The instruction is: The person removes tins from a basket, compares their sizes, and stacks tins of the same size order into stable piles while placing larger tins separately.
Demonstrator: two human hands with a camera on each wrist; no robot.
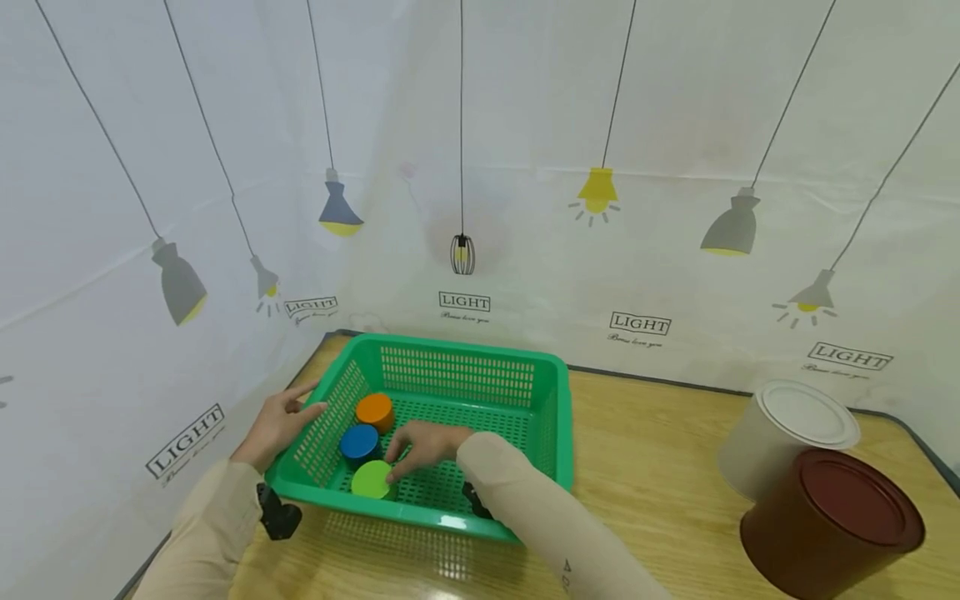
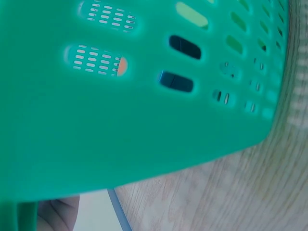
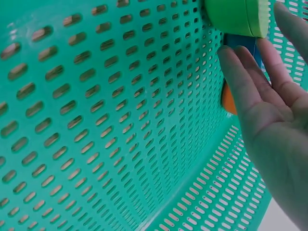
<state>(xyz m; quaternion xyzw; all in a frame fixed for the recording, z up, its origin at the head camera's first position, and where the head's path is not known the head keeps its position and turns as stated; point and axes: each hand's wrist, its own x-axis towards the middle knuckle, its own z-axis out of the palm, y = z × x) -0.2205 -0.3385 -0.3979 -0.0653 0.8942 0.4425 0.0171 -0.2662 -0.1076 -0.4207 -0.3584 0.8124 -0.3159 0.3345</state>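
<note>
A green plastic basket (image 1: 480,354) with slotted walls sits on the table. My left hand (image 1: 276,427) grips its left rim; in the left wrist view the basket wall (image 2: 120,130) hides most of that hand. Inside, at the left end, three small round canisters stand in a row: orange (image 1: 374,412), blue (image 1: 360,443) and lime green (image 1: 371,481). Reaching into the basket, my right hand (image 1: 426,443) is at the green canister, thumb near its lid. In the right wrist view the right hand's fingers (image 3: 240,79) are fairly straight, one fingertip at the green canister's (image 3: 231,17) edge.
On the table's right side stand a large white lidded can (image 1: 787,433) and, in front of it, a large brown can (image 1: 828,525). A white sheet (image 1: 525,250) printed with hanging lamps rises behind the wooden table (image 1: 645,467) and along its left side.
</note>
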